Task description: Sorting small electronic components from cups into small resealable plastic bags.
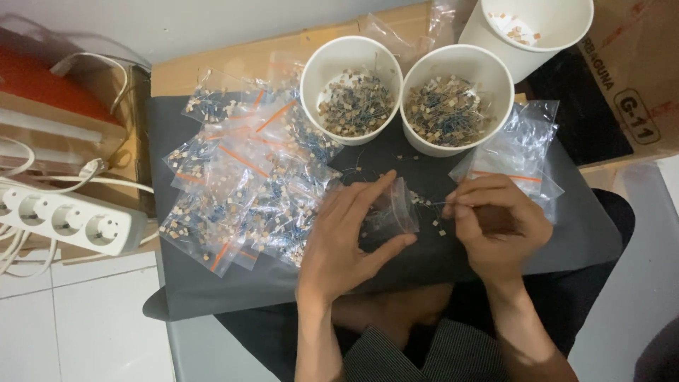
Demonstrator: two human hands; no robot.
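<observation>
Left hand (346, 237) holds small clear bag (387, 212) at centre of dark mat (212, 290), thumb & fingers curled round it, mouth facing right. Right hand (495, 223) just right of bag, fingertips pinched on tiny parts (433, 205) at its mouth. Filled bags (240, 191) piled left; 2 paper cups (352, 88) w/ parts on far side.

clear zip bags (240, 191) piled left | clear bag (387, 216) centre | brown cardboard box (629, 78) top right
</observation>
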